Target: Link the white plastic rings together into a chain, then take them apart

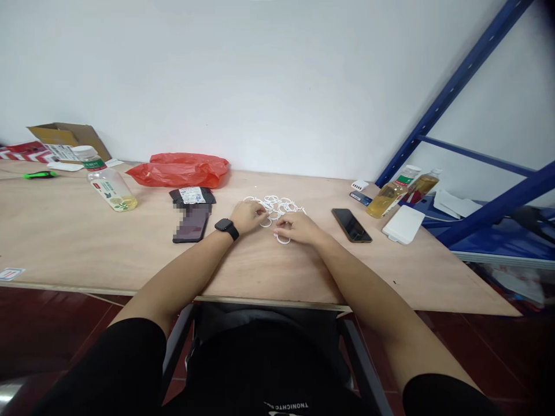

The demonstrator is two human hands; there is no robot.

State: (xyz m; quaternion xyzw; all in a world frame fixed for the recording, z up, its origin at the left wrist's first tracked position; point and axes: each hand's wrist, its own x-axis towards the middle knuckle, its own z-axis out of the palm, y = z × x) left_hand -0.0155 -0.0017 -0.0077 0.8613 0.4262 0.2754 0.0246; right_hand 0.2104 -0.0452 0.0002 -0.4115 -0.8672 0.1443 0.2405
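A loose pile of thin white rings (281, 203), which look like plastic curtain rings, lies mid-table between and beyond my two hands. My left hand (248, 217), with a black watch on its wrist, is closed at the left side of the pile. The arc of one white ring (266, 224) shows right at its fingertips, partly hidden by them. Closer to me, my right hand (298, 227) pinches another white ring (283, 241) between thumb and fingers. The lower curve of that ring sticks out below the fingers, just above or on the wooden table (269, 271).
Left of my hands are a dark phone-like object (191, 225), a black labelled packet (191, 195), a red plastic bag (182, 170) and a tilted bottle (108, 185). On the right are a phone (351, 225), a white case (404, 224) and a drink bottle (390, 196).
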